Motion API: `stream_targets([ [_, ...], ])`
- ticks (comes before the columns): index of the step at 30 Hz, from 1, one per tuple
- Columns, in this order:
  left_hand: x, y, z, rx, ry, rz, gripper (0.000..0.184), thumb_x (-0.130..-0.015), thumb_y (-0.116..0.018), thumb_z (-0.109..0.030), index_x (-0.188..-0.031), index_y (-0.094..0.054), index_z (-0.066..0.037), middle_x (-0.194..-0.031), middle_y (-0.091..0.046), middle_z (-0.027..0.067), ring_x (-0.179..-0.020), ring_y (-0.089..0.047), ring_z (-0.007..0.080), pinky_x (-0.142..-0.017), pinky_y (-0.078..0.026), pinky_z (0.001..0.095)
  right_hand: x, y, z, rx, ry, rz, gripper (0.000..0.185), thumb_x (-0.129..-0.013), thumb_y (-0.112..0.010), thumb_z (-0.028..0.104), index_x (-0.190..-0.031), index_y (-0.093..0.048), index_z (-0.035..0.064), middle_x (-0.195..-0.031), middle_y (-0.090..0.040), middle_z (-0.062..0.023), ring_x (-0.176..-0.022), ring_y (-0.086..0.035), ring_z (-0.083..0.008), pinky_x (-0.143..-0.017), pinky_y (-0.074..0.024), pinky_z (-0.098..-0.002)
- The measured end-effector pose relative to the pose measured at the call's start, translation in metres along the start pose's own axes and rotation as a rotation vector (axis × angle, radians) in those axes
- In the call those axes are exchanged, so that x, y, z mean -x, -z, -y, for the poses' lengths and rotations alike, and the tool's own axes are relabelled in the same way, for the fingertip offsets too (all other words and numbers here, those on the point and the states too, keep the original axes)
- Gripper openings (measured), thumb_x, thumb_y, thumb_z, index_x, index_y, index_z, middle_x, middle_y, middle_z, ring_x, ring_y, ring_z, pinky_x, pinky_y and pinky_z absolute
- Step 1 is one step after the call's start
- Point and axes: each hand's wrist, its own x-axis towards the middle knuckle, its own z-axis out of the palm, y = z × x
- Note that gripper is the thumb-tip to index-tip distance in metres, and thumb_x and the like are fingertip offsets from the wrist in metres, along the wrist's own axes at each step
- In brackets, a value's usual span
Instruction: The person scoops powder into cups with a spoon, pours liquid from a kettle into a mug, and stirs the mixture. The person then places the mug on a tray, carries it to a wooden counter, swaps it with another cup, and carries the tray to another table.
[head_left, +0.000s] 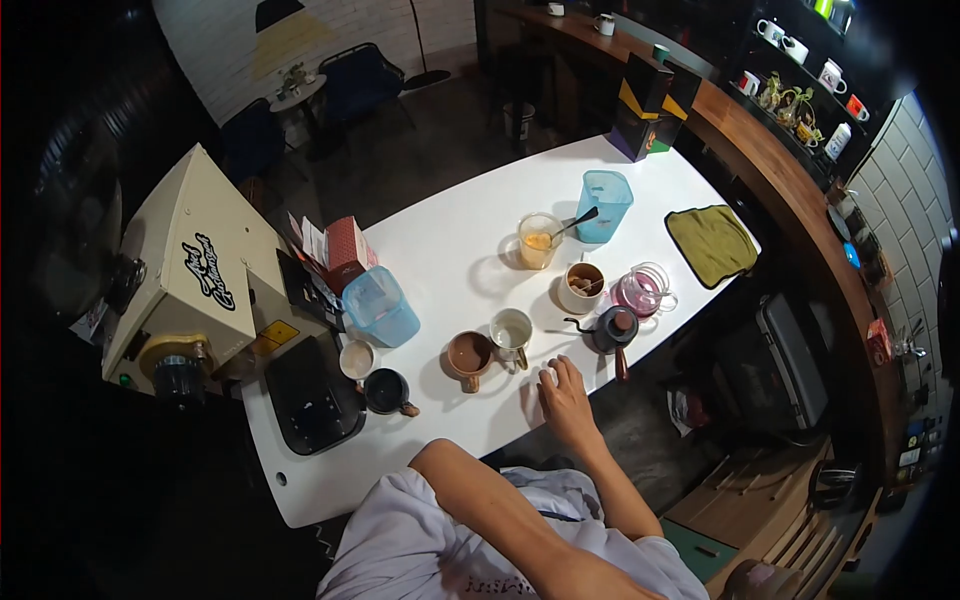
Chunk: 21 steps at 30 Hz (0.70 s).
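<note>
My right hand [566, 398] rests near the table's front edge, its fingers loosely bent and nothing seen in them. My left forearm folds across my body, and its hand is outside the picture. Closest to the right hand are a clear glass cup with a handle [511, 333] and a small dark gooseneck kettle [612, 332] with a wooden handle. Left of the glass cup stands a brown cup [468, 358] holding brown liquid. Behind the kettle are a white mug [577, 297] with dark contents and a glass vessel with something pink [643, 292].
A large cream machine [205, 260] and a black tray [312, 400] fill the left side. Blue containers [385, 318], a black cup [385, 391], a glass with orange liquid [537, 245], a green cloth [712, 245] and dark boxes [640, 120] occupy the white table [440, 232].
</note>
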Motion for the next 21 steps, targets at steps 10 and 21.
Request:
stream_targets([
  [10, 0.026, 0.006, -0.031, -0.009, -0.005, 0.012, 0.025, -0.101, -0.053, -0.018, -0.107, -0.057, 0.006, -0.100, -0.061, 0.0216, -0.094, -0.059, 0.0382, -0.085, -0.046, 0.0451, -0.023, 0.000, 0.002, 0.069, -0.039, -0.018, 0.021, -0.089, -0.065, 0.007, -0.107, -0.061, -0.0027, -0.125, -0.054, -0.0216, -0.128, -0.048, -0.0422, -0.104, -0.0432, -0.0496],
  [21, 0.012, 0.031, -0.018, -0.010, 0.028, 0.024, 0.026, -0.101, -0.053, -0.019, -0.106, -0.056, 0.006, -0.098, -0.060, 0.0226, -0.093, -0.059, 0.0393, -0.084, -0.046, 0.0457, -0.038, 0.008, -0.011, 0.003, 0.018, -0.041, 0.021, -0.081, -0.063, 0.001, -0.101, -0.061, -0.0054, -0.120, -0.055, -0.0250, -0.126, -0.049, -0.0437, -0.101, -0.0434, -0.0505],
])
